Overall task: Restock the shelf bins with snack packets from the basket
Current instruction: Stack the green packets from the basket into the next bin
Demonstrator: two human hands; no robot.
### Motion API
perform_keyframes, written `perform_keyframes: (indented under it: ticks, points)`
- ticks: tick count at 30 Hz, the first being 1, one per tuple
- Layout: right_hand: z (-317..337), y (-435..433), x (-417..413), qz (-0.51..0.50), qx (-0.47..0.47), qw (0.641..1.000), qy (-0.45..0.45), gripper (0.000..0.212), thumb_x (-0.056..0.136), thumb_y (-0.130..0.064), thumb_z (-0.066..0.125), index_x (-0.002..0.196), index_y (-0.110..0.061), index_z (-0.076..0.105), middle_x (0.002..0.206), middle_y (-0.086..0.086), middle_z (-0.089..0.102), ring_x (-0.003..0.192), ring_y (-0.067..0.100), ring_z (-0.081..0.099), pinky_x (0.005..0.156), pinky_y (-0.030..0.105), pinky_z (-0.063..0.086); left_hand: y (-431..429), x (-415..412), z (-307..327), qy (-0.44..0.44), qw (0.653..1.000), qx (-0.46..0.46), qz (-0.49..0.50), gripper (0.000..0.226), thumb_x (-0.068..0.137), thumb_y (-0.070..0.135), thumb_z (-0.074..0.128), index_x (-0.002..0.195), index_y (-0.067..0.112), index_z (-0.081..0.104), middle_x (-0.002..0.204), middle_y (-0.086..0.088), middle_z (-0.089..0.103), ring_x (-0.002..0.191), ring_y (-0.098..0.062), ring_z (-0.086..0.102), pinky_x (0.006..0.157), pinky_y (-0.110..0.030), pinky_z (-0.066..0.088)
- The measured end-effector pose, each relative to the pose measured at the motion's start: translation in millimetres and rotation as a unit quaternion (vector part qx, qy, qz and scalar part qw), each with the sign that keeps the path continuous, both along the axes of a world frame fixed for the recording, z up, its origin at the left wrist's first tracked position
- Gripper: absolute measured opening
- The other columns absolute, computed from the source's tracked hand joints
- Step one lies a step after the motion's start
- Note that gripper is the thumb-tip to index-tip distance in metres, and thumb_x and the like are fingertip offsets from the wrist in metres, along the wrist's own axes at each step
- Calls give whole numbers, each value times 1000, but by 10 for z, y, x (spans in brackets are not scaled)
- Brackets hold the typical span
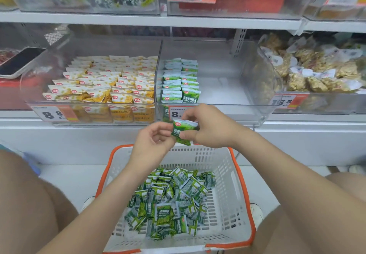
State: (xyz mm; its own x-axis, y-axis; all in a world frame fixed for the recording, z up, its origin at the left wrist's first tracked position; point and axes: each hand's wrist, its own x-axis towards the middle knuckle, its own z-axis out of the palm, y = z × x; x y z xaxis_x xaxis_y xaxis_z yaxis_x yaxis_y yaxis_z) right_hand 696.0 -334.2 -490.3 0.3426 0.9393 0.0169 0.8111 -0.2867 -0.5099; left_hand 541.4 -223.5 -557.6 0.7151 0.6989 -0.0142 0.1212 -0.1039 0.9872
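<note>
A white basket with an orange rim stands on the floor between my knees, holding several green snack packets. Above it, my right hand pinches one green packet by its top and side. My left hand is beside that packet with curled fingers, its fingertips touching the packet's left edge. The clear shelf bin just behind holds two neat rows of the same green packets at its left side; the rest of its floor is bare.
The neighbouring clear bin on the left is filled with yellow-and-white packets. A bin of bagged brown snacks sits to the right. A phone lies on the far-left bin. Price tags hang on the bin fronts.
</note>
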Motion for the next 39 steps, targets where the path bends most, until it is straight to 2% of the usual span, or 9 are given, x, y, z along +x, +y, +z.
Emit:
perform_keyframes:
  ticks: [4,7,14,19,23,31,34,37,39]
  points:
    - [106,85,103,-78,200,975,57,27,91,-34,71,115,-22,69,93,-10,71,80,14,68,76,40,57,-14,41,164,-20,949,303,83,15,92,19,68,107,22,69,103,11,67,100,-12,61,89,-28,48]
    - [192,142,244,-142,287,947,-27,28,95,-28,66,122,-19,66,106,-7,73,87,16,68,83,34,54,52,114,201,-34,891,444,93,29,87,10,68,115,14,67,127,-2,57,122,-25,49,104,-41,41]
    - [171,399,661,-136,7,990,-39,46,89,-31,77,132,-20,66,135,1,64,124,25,60,99,30,45,327,382,224,114,835,538,22,37,105,41,49,138,27,57,174,1,4,157,-32,10,122,-58,20]
    - [152,572,819,-165,-75,973,146,42,79,-11,86,118,-9,71,100,1,64,70,18,74,59,32,63,393,420,86,180,774,606,31,36,105,50,44,133,30,56,169,3,25,130,-36,39,105,-51,31]
    - [91,648,906,-153,-74,981,88,40,78,-14,88,114,-8,72,94,-9,62,87,17,67,69,30,61,389,444,68,175,779,600,44,34,104,48,47,131,30,57,163,5,35,125,-34,43,105,-49,31]
    - [72,633,935,-206,-87,974,-23,47,66,-43,94,68,-10,60,64,4,64,58,17,64,41,18,44,396,412,62,173,786,593,29,36,106,46,45,136,30,54,165,5,33,130,-34,40,109,-50,30]
    - [83,593,928,-204,-84,975,22,47,69,-37,93,94,-3,73,92,10,74,88,26,71,73,37,61,386,363,66,151,798,583,8,39,104,40,50,142,27,51,167,3,28,134,-34,37,115,-53,24]
    - [100,490,914,-196,-60,975,88,39,82,-33,85,107,-11,66,101,7,66,87,27,73,69,35,62,342,290,65,116,817,564,-4,55,95,24,64,147,23,47,168,1,26,141,-35,34,123,-59,14]
    - [116,439,908,-177,-31,984,5,21,93,-32,71,103,-14,67,95,4,67,94,29,70,76,37,59,300,238,61,76,832,549,13,57,89,13,67,144,17,52,165,-4,31,143,-38,33,122,-57,19]
